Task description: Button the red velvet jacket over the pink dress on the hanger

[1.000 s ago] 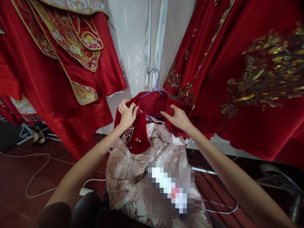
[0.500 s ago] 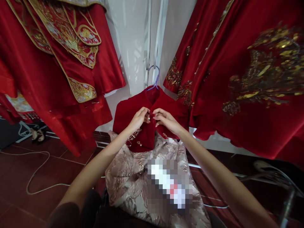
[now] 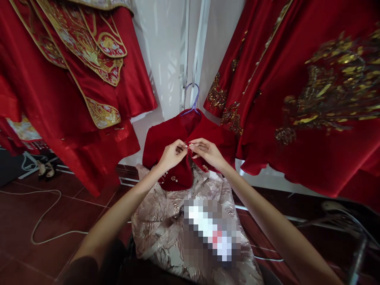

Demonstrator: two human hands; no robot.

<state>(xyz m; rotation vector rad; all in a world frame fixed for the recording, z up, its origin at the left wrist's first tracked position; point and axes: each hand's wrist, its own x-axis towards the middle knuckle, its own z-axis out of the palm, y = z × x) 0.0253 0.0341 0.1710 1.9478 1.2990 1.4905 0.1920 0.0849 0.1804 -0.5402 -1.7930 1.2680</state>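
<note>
A short red jacket (image 3: 162, 136) with beaded sprigs on its lower front hangs on a purple hanger (image 3: 195, 97). At its front opening my left hand (image 3: 174, 153) is closed in a pinch on one front edge. Facing it, my right hand (image 3: 207, 152) pinches the opposite edge, the fingertips of both hands almost touching. Between them shows a small pale, shiny fastening (image 3: 190, 146), too small to make out fully. Below the jacket, a pinkish-silver brocade fabric (image 3: 157, 209) spreads toward me.
Red embroidered garments hang at the left (image 3: 139, 79) and right (image 3: 267, 118). A white rack post (image 3: 197, 47) stands behind the hanger. A blurred-out object (image 3: 210, 233) lies on the brocade. A pale cable (image 3: 44, 217) and dark shoes (image 3: 46, 169) are on the tiled floor.
My hands have come together at the jacket's front opening, and the fingers now pinch its edges. The small shiny fastening has come into sight between the fingertips.
</note>
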